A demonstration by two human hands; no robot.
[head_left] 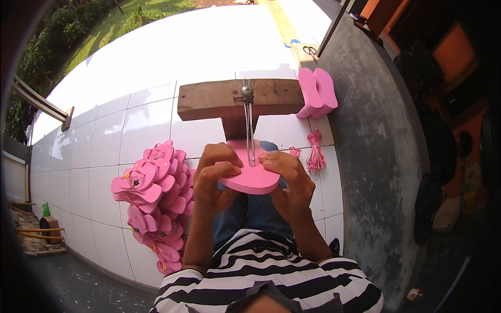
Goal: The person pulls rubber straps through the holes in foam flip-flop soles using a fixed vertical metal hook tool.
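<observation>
The pink sole (251, 182) hides the wooden post's (236, 128) lower end.

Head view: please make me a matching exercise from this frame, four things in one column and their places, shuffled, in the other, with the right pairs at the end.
Things
1. pink sole
2. scissors
3. heap of pink flip-flops
4. tied bundle of thin pink strips

Places
A. on a tan surface beyond the right end of the wooden beam
B. on the white tiles, right of the right hand
C. held in both hands
D. on the white tiles, left of the left hand

Pairs: 1-C, 2-A, 3-D, 4-B
</observation>
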